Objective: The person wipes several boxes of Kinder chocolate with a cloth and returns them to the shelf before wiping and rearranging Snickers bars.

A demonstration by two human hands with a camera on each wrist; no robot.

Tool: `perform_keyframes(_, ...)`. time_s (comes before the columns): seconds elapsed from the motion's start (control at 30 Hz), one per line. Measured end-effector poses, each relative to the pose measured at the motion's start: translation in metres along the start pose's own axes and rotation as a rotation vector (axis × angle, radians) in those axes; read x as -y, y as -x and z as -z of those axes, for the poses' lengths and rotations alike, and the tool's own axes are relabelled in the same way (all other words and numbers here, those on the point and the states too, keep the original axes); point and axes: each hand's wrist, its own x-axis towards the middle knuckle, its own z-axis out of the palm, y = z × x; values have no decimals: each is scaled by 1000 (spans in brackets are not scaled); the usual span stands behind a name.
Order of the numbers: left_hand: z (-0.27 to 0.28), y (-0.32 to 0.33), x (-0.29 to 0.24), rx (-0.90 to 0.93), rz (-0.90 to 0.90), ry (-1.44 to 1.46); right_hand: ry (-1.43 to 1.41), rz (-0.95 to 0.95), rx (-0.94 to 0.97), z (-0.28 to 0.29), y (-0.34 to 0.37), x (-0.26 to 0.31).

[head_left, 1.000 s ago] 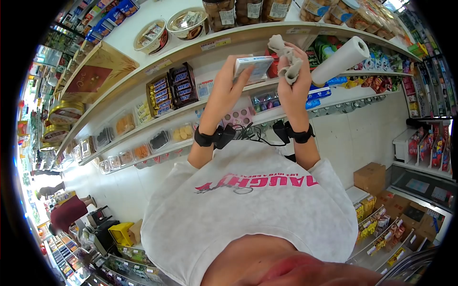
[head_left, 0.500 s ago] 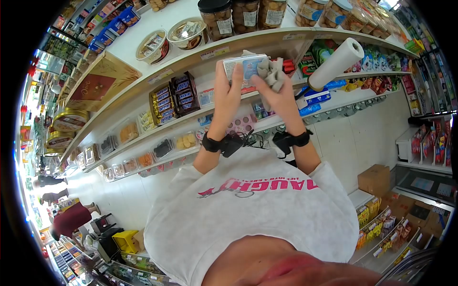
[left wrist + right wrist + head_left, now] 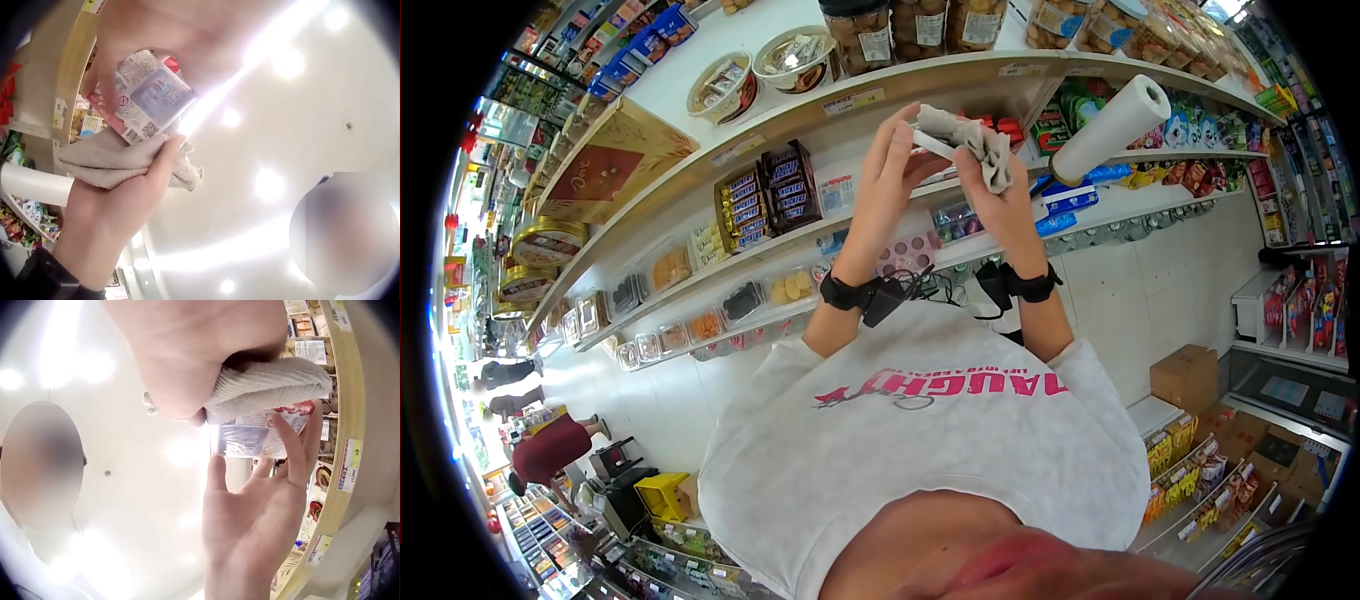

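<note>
My left hand [image 3: 882,195] grips a small flat printed box [image 3: 140,78] by its edges, fingers and thumb around it. White, red and pale blue print, with a barcode, shows in the left wrist view. A grey-beige ribbed cloth [image 3: 960,132] is bunched in my right hand [image 3: 1006,212], whose thumb pinches it. The cloth lies along one edge of the box, covering part of it, as the right wrist view shows. In the head view the box is tilted nearly edge-on, and both hands are raised in front of the shelf.
Before me is a curved store shelf [image 3: 795,122] with jars [image 3: 920,40] and round tubs [image 3: 795,62] on top. Chocolate bar boxes [image 3: 762,205] sit below. A white plastic-bag roll [image 3: 1115,125] stands by the right hand. People [image 3: 550,450] are far off at left.
The right hand brought the cloth leftward onto the box. The box, face-on half a second ago, has turned nearly edge-on, with the cloth over its edge.
</note>
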Motion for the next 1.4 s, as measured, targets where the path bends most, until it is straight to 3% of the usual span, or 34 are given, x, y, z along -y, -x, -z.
perform_keyframes(0.1, 1, -2, 6, 12, 17, 18, 41, 147, -3, -5, 1, -2)
perform_keyframes(0.3, -1, -1, 4, 13, 82, 32, -153, -14, -37, -6, 6, -6)
perform_keyframes(0.5, -8, 2, 0, 23, 150, 75, -160, 127, -133, -15, 10, -7)
perform_keyframes(0.6, -9, 2, 0, 38, 186, 74, -268, 99, -186, -16, 11, -4)
perform_keyframes(1.1, -15, 2, 1, 93, 213, 121, -291, 142, -186, -6, 16, -20)
perform_keyframes(1.2, -17, 6, 4, 144, 168, 224, -129, 189, -87, -3, 16, -12)
perform_keyframes(1.23, -18, 8, 5, 89, 171, 147, -23, 303, -39, 0, 10, -18)
perform_keyframes(1.33, -16, 14, 13, -25, 219, 41, 456, 675, -166, -2, -1, -20)
perform_keyframes(1.4, -5, 11, 21, -24, 309, 136, 442, 654, -257, -1, -1, -27)
